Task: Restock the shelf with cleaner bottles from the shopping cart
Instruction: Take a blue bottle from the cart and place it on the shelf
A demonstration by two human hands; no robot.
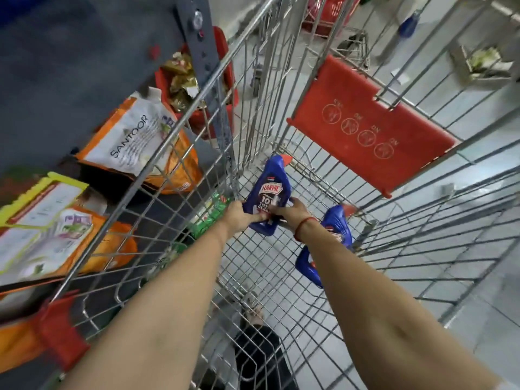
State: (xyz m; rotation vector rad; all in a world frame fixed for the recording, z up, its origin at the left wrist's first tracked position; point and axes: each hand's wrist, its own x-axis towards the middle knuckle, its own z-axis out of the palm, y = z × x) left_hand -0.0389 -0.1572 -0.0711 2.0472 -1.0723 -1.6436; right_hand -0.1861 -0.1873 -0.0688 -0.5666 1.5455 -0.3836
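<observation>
Deep inside the wire shopping cart (281,266) both my hands grip one blue Harpic cleaner bottle (270,187), its red cap pointing away from me. My left hand (239,218) holds its lower left edge and my right hand (289,213), with a red thread on the wrist, holds its lower right edge. A second blue cleaner bottle (337,229) lies on the cart floor to the right, partly hidden by my right forearm. The grey shelf (70,80) stands to the left of the cart.
Orange and white Santoor packs (135,144) lie on the shelf at left, with another pack (50,235) nearer me. Green packets (211,215) sit below, beside the cart wall. The cart's red child-seat flap (368,128) is ahead. A red basket (202,80) and tiled floor lie beyond.
</observation>
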